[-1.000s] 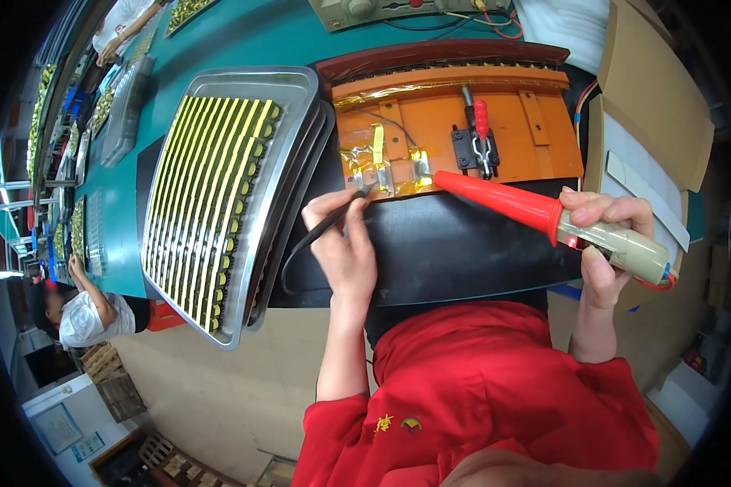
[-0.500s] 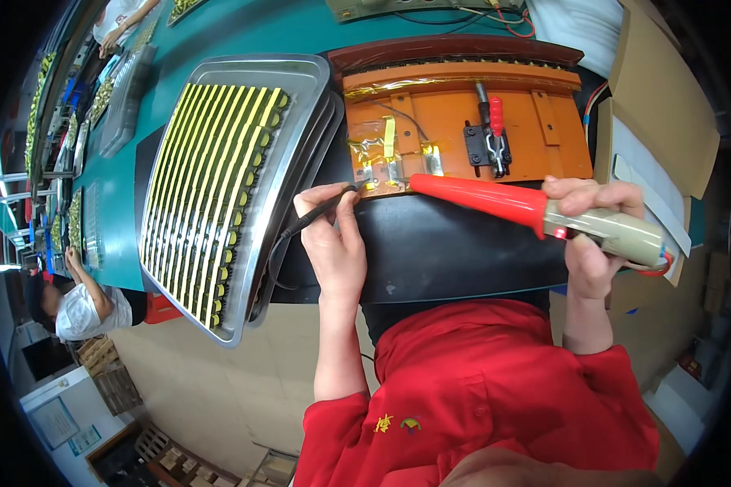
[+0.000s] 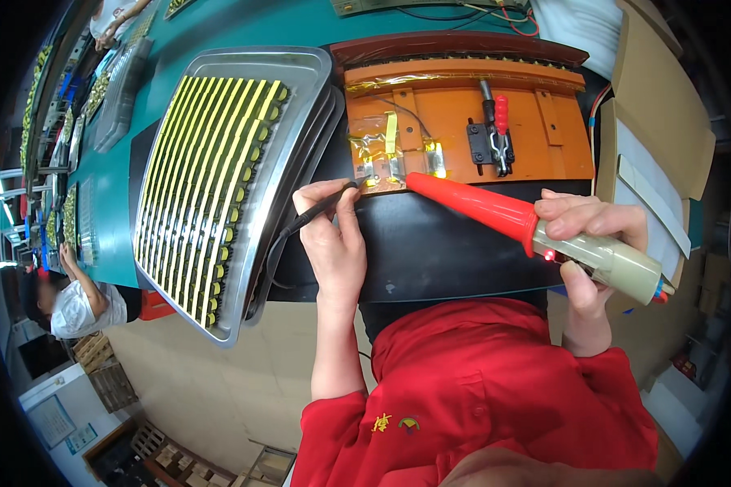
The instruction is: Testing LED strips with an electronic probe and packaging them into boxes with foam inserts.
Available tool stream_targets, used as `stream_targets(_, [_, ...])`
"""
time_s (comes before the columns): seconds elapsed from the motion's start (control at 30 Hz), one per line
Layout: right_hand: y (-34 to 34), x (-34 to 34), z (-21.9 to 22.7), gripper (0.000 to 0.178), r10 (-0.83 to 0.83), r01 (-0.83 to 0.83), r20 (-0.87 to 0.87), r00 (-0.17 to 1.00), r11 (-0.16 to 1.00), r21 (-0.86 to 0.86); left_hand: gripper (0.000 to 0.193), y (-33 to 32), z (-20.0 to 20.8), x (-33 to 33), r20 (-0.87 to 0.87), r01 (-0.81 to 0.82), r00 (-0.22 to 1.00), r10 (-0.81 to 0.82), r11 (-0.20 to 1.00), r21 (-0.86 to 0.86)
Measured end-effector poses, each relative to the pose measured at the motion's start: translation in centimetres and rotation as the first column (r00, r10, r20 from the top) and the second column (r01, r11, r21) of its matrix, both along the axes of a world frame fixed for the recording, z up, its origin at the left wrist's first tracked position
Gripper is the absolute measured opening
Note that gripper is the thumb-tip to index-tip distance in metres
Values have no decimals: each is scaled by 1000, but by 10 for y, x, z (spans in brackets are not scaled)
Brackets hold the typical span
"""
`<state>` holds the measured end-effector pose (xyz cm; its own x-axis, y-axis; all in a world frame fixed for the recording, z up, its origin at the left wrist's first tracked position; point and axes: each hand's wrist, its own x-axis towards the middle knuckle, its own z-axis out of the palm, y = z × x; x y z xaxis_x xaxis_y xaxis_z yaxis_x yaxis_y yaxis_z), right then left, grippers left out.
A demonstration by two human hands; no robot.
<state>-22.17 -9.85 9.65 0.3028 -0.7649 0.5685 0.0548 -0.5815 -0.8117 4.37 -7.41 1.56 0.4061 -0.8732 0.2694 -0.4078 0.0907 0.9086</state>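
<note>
My left hand (image 3: 333, 247) pinches a thin black test probe (image 3: 310, 214), its tip at the near left edge of an orange fixture (image 3: 451, 93). A thin cable trails from the probe's back end. My right hand (image 3: 597, 231) is wrapped round the beige handle of a large probe with a long red cone (image 3: 475, 204). A small red light glows on that handle. The cone's tip meets the fixture's near edge, beside silvery contact pads (image 3: 394, 168) held down with clear and yellow tape. Whether either tip touches a pad, I cannot tell.
Left of the fixture, stacked metal trays (image 3: 256, 61) carry rows of yellow-and-black strips (image 3: 207, 191). A red-handled toggle clamp (image 3: 495, 142) stands on the fixture. To the right is an open cardboard box (image 3: 658, 97). Co-workers sit at the far left; a cabled instrument (image 3: 406, 6) stands at the back.
The large probe's handle has tipped toward me and its red cone has shifted slightly left. My right thumb has moved on the handle. The left hand stays nearly still with its probe.
</note>
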Motion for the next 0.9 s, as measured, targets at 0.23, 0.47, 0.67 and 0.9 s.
stream_targets(0.23, [1, 0, -2, 41, 5, -5, 23, 1000, 1000, -1, 8, 1, 3, 0, 40, 17, 999, -18, 999, 33])
stream_targets(0.47, [2, -3, -2, 39, 4, -4, -6, 1000, 1000, -5, 11, 0, 4, -3, -9, 12, 1000, -12, 1000, -5])
stream_targets(0.67, [5, -15, -1, 42, -105, 104, 171, 980, 994, 17, 10, 2, 1, 0, -3, 6, 1000, -6, 1000, 0])
stream_targets(0.9, [9, -30, 3, 49, -158, 159, 18, 987, 987, -17, 11, -1, 7, -1, -10, 17, 1000, -17, 1000, 19])
